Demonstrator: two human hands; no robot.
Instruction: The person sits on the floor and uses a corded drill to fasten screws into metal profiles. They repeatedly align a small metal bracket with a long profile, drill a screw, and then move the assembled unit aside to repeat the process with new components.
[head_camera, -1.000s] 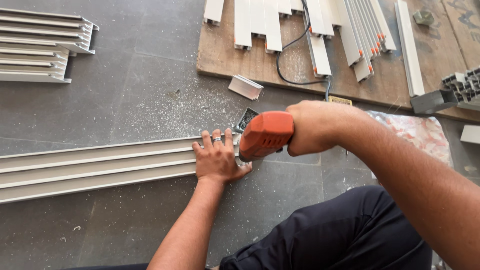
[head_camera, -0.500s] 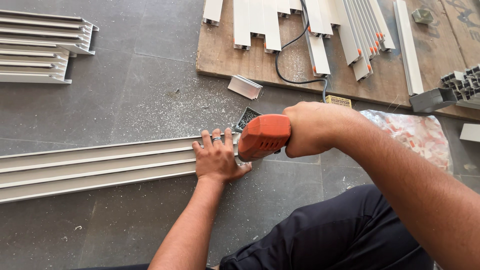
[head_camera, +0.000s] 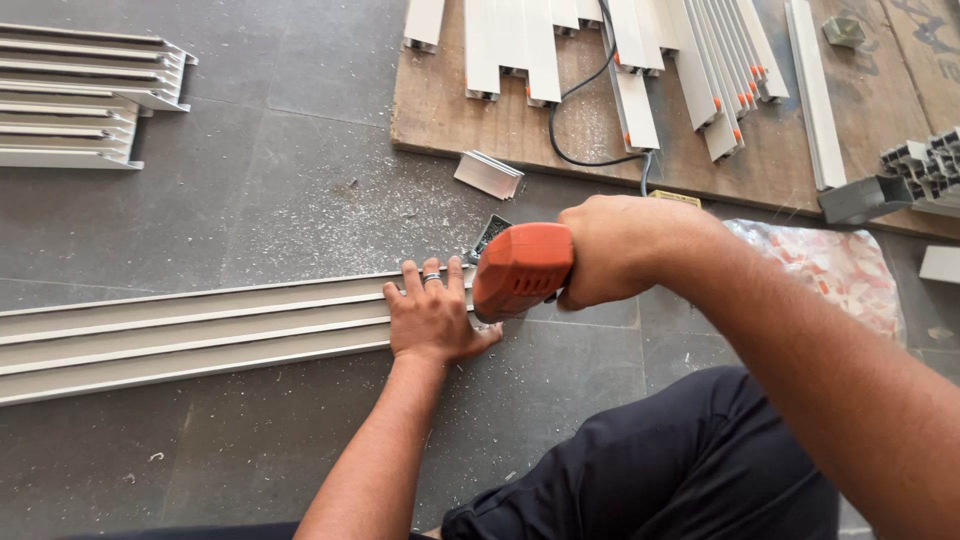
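Observation:
A long pale aluminium channel profile (head_camera: 190, 335) lies across the grey floor from the left edge to the middle. My left hand (head_camera: 432, 315), a ring on one finger, presses flat on its right end with fingers spread. My right hand (head_camera: 625, 250) grips an orange power tool (head_camera: 522, 270) whose front end points down at the profile's end, just right of my left fingers. The tool's working tip is hidden behind its body. A black cable (head_camera: 585, 120) runs from the tool up over the board.
A wooden board (head_camera: 700, 160) at the top holds several cut white profiles (head_camera: 520, 45). A short offcut (head_camera: 488, 174) lies on the floor by it. Stacked profiles (head_camera: 80, 95) sit top left, a plastic bag of small parts (head_camera: 835, 270) at right. Metal shavings dust the floor.
The right hand and orange tool have shifted very slightly; the left hand stays pressed on the profile end.

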